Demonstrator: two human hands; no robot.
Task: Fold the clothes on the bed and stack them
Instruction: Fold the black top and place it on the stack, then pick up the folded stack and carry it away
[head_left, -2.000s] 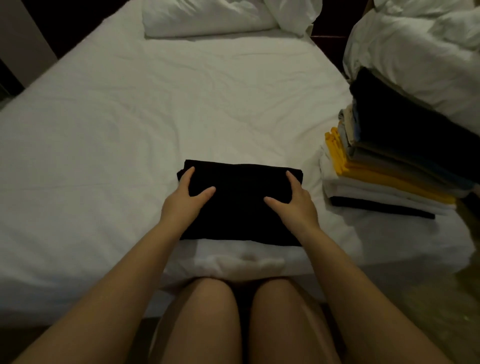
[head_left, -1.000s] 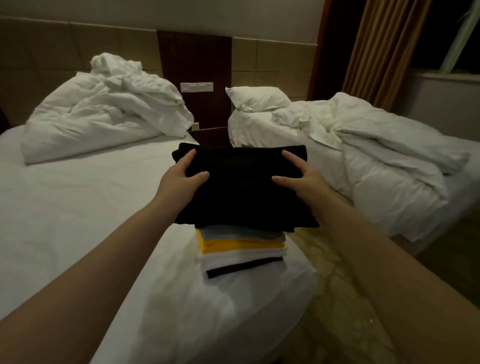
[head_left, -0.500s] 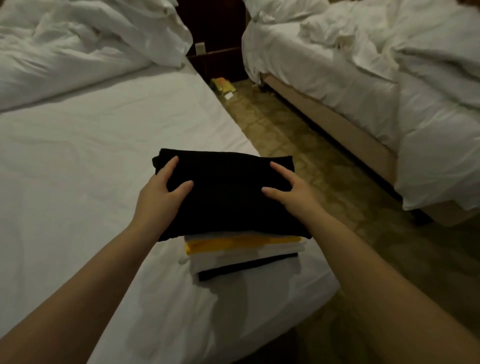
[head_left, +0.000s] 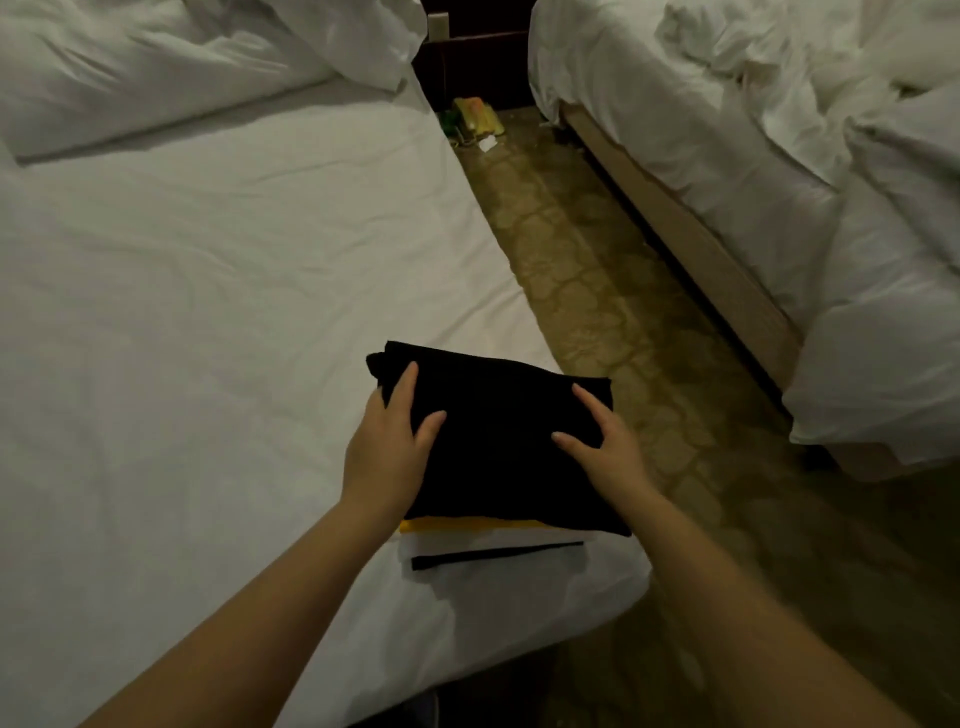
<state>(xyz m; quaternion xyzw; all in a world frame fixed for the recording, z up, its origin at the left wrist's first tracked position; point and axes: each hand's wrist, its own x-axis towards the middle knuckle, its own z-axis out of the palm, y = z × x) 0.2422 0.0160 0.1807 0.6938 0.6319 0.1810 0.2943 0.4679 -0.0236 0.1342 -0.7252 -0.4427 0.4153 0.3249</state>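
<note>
Stack (head_left: 493, 543): folded layers at the near corner of the bed (head_left: 208, 312), close to its edge.
Hands: left hand (head_left: 387, 449) and right hand (head_left: 610, 452) each clasp one side of the black garment (head_left: 498, 457) over the stack, thumbs on top.
Release: probably best set down level with edges squared, then fingers slid out sideways.

Folded black garment (head_left: 498, 441), flat atop clothes stack (head_left: 467, 543), bed (head_left: 208, 312) corner

Both bare arms reach forward. The left hand (head_left: 387, 452) and the right hand (head_left: 605, 452) each pinch a side of the black garment (head_left: 498, 441), thumbs on top.
</note>
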